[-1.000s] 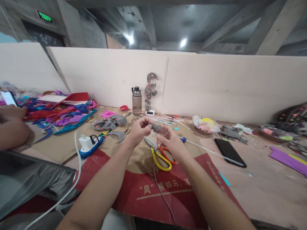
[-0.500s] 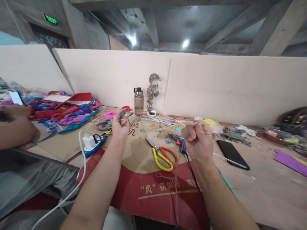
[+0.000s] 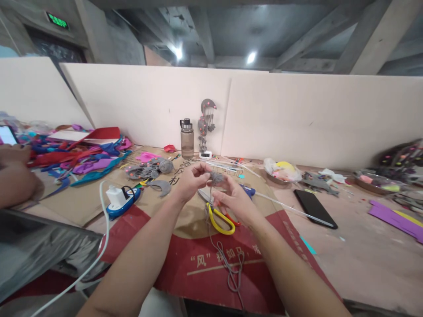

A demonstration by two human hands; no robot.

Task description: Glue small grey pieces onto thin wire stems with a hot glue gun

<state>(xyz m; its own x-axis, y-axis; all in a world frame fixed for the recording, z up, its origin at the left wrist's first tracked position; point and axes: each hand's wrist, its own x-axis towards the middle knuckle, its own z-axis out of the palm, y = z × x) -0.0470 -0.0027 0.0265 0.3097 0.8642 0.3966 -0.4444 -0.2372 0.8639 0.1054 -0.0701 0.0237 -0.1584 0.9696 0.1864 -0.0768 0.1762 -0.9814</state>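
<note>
My left hand pinches a small fuzzy bundle of grey yarn between thumb and fingers. From the other side, my right hand has its fingertips on the same bundle, thumb lower down. A loose strand trails from the bundle and lies in loops on the red part of the cardboard. Directly beneath my hands are scissors with one yellow and one red handle, partly covered. Left of my hands sit a grey yarn ball, a grey crescent and grey pieces with coloured beads.
A blue glue gun lies behind my right hand, near a black phone. A bottle and a hanging grey ornament are at the back. Left are a power strip, cloth scraps and another person's hand.
My hands were apart, the right fist raised with the strand hanging from it. They have come together at the bundle, and the strand has dropped into loops on the cardboard.
</note>
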